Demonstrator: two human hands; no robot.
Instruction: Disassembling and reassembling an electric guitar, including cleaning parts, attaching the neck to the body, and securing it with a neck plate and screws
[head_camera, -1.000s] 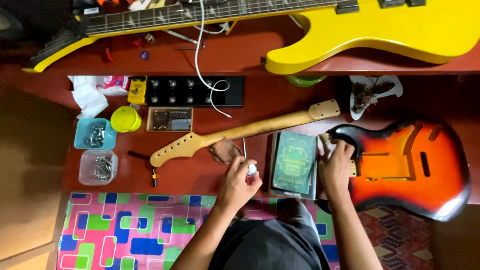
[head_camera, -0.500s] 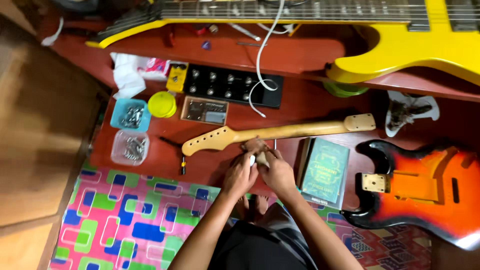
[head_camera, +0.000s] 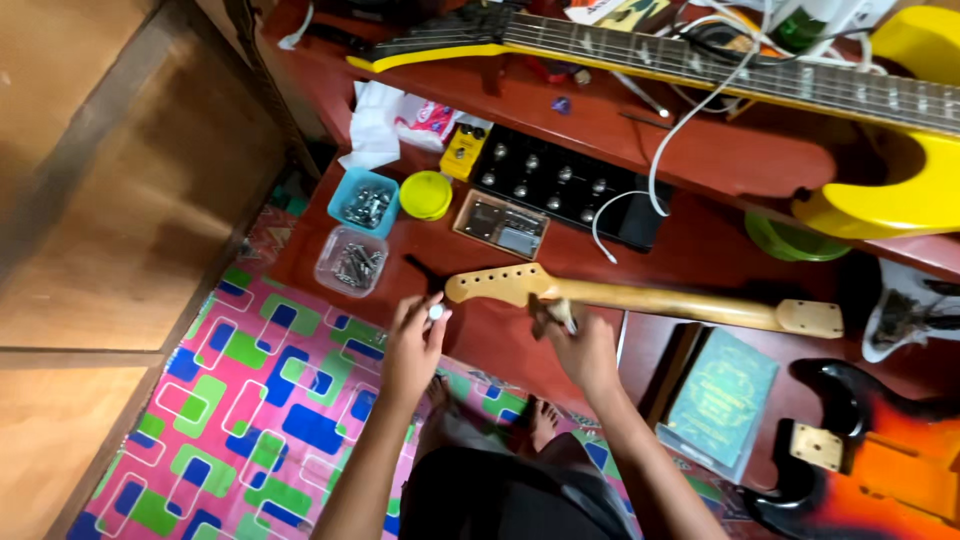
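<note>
Neck (head_camera: 640, 297) lay flat on the red desk (head_camera: 480, 345), detached from the sunburst body (head_camera: 890, 450), which sat well apart at the right edge with its neck pocket bare. Headstock (head_camera: 497, 284) pointed left; its tuner holes showed empty, so, judging by that, no tuners had gone in yet. Left hand (head_camera: 412, 345) hovered just left of and below the headstock, its grip closed on a small pale round part (head_camera: 436, 312) pinched at the fingertips; too small to tell what kind. Right hand (head_camera: 583, 345) rested against the neck just past the headstock, its grip closed on a small brownish piece (head_camera: 556, 314) with a lighter end, possibly cloth or a tool; could not tell which. Near the headstock sat a blue tub (head_camera: 366, 203) and a clear tub (head_camera: 352, 264) of metal hardware, a yellow lid (head_camera: 427, 194) and a flat tray (head_camera: 501, 224). A thin dark tool (head_camera: 420, 271) lay just left of the headstock. A black pedal board (head_camera: 560, 186) stood behind, a green book (head_camera: 722, 398) to the right, a yellow guitar (head_camera: 880, 130) on the shelf above. Judgement: work looked early, the neck bare of hardware and unjoined, fitting of the headstock parts and mounting to the body all still left.
</note>
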